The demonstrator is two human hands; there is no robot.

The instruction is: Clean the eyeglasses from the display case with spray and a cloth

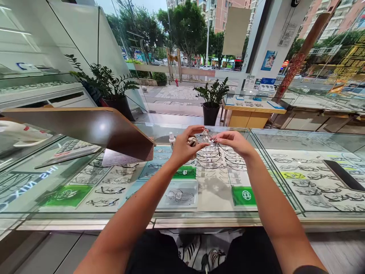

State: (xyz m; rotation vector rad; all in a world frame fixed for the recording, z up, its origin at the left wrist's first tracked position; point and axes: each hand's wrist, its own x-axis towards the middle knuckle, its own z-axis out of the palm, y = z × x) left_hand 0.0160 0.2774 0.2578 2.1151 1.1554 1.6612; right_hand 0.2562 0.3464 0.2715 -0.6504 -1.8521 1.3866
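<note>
I get a bright feed, daylight coming through the shop window (182,91) beyond the fingers (229,136). Left of them, round glare whitens the brown panel (125,133); reflections veil the glass display counter (212,198) beneath. The eyeglasses (211,139) between them look soft. Up to their right, my wide lens tilts the pillar (266,45).

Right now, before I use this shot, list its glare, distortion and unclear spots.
Head view, left: a white glare spot on the brown panel, with pale lettering across the glass; head view, right: the white pillar leans, probably wide-lens distortion; head view, centre: the held glasses blend into the eyeglass frames behind, too fine to make out clearly.
</note>
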